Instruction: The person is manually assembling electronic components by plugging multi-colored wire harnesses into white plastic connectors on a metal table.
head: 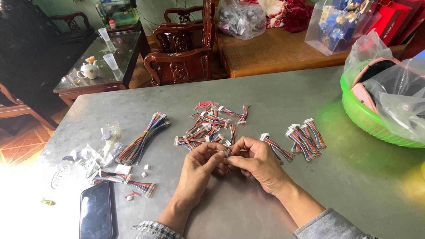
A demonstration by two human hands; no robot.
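Left hand [198, 164] and right hand [253, 160]: brought together mid-counter [274, 102], fingertips pinched on a small wire connector [226, 150], largely hidden by the fingers. Loose wire harnesses [208, 126] lie just beyond. Phone [96, 211] is cut off at the lower edge; green basket [372, 119] contents are obscured by plastic.

Both forearms reach in from the near edge of the tabletop [274, 93], converging. The left hand [198, 164] and right hand [255, 160] meet fingertip to fingertip, fingers curled, pinching.
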